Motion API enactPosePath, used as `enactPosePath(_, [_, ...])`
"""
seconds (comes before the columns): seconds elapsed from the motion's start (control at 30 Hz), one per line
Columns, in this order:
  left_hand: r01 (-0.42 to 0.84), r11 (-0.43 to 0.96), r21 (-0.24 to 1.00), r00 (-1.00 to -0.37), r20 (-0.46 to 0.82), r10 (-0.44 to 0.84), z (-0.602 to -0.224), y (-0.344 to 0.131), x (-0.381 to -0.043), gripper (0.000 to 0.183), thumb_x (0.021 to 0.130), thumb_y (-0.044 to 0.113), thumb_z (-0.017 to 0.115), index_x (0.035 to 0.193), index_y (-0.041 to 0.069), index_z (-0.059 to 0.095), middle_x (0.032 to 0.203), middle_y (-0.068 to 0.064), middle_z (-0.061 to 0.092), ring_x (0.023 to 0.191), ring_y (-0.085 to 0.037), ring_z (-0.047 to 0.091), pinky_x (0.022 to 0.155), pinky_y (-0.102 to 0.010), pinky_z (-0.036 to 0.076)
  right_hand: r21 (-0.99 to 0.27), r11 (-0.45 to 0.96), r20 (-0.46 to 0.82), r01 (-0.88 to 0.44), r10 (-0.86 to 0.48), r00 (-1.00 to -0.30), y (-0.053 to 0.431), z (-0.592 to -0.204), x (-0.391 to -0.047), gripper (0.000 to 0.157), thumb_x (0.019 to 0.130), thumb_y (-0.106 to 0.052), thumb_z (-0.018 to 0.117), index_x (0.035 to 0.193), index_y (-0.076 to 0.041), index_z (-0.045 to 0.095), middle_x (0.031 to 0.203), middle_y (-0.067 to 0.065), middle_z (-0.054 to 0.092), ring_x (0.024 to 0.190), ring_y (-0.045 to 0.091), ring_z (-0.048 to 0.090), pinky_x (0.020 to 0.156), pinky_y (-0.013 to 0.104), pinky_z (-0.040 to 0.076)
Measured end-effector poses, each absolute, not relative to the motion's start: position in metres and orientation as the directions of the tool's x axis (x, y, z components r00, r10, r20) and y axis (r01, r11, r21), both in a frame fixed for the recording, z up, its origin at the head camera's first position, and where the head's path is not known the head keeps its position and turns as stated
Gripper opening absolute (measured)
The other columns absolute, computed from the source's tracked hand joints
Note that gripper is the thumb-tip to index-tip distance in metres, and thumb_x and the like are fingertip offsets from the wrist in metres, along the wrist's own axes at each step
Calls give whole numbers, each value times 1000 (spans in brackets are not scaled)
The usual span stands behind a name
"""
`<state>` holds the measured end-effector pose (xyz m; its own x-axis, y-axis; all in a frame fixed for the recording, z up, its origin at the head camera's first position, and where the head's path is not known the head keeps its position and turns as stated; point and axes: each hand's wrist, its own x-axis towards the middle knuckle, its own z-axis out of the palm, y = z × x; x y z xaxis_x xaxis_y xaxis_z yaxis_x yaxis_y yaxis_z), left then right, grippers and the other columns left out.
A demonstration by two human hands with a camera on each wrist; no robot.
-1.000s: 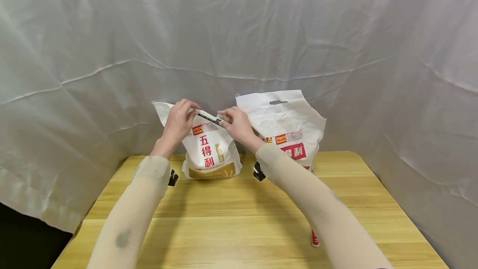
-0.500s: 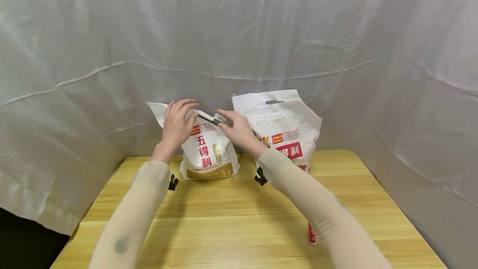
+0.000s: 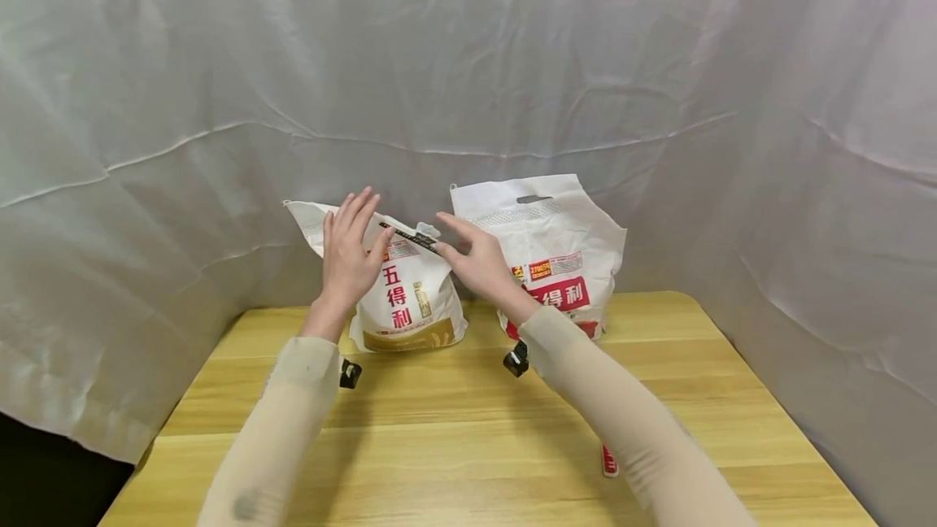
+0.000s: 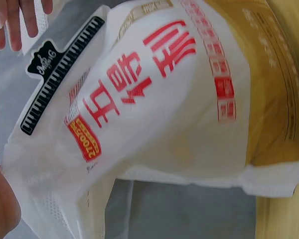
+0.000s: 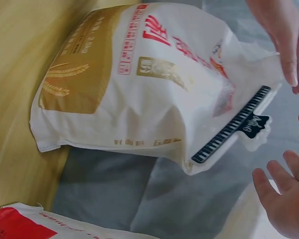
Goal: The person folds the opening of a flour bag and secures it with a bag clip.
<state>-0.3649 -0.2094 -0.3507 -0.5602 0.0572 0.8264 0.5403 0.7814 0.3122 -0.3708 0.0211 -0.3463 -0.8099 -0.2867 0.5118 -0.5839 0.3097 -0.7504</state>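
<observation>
A white flour bag with red characters and a gold lower band stands upright near the back of the table. Across its folded top sits a bag clip, black with white piano-key marks. My left hand is beside the bag's top left, fingers spread and straight, holding nothing. Over on the other side, my right hand hovers by the clip's right end with its fingers extended. In the right wrist view there is a gap between the clip and that hand's fingers.
A second flour bag, its top unfolded with a handle slot, stands just to the right, partly behind my right wrist. A red-and-white strip lies on the wooden table, partly under my right sleeve. Grey cloth hangs behind.
Both hands have let go of the clip and the folded bag top, with fingers straightening and drawing back. The clip stays on the bag.
</observation>
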Motion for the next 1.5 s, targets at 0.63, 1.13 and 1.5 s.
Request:
enactPosePath(0.63, [668, 634, 389, -476, 879, -38, -345, -171, -361, 57, 97, 20, 72, 149, 3, 54, 159, -11, 47, 148, -42, 37, 122, -67, 13, -811, 129, 560, -571, -113, -821, 59, -345, -348, 49, 99, -9, 68, 147, -15, 60, 150, 10, 59, 131, 35, 61, 104, 42, 53])
enactPosePath(1.13, [750, 547, 372, -431, 902, -22, -327, -130, -363, 55, 98, 19, 70, 147, 1, 55, 157, -13, 49, 148, -44, 38, 121, -67, 17, -804, 97, 591, -587, 18, -807, 111, -333, -340, 47, 101, -12, 67, 147, -16, 59, 152, -1, 57, 137, 22, 56, 110, 36, 48])
enactPosePath(1.5, [785, 507, 355, -423, 906, 23, -315, -98, -372, 56, 99, 21, 70, 148, 2, 54, 159, -13, 48, 148, -42, 38, 123, -66, 16, -796, 130, 605, -592, 132, -785, 145, -329, -337, 44, 102, -11, 67, 146, -12, 60, 150, 3, 59, 137, 22, 57, 114, 39, 45])
